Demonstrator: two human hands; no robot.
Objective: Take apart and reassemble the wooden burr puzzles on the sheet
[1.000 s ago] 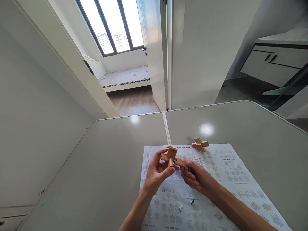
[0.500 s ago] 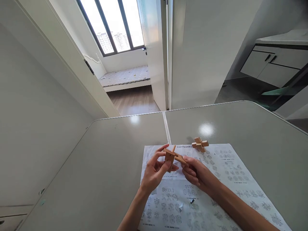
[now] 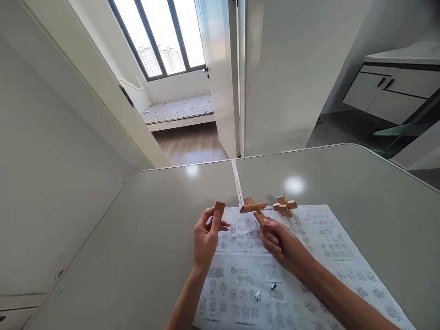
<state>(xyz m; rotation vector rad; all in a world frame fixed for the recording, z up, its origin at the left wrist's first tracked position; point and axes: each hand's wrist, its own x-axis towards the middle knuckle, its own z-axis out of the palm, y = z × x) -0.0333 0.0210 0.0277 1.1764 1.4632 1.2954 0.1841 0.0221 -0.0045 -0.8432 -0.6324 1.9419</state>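
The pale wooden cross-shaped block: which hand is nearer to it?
Right. The right hand is just below the block in view, slightly left; the left hand is farther left.

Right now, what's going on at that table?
A person has a wooden piece in each hand's grip, hands apart. The left hand pinches a flat wooden piece; the right hand holds a pair of crossed wooden pieces by one end. A wooden cross sits out of hand at the far edge of the printed sheet.
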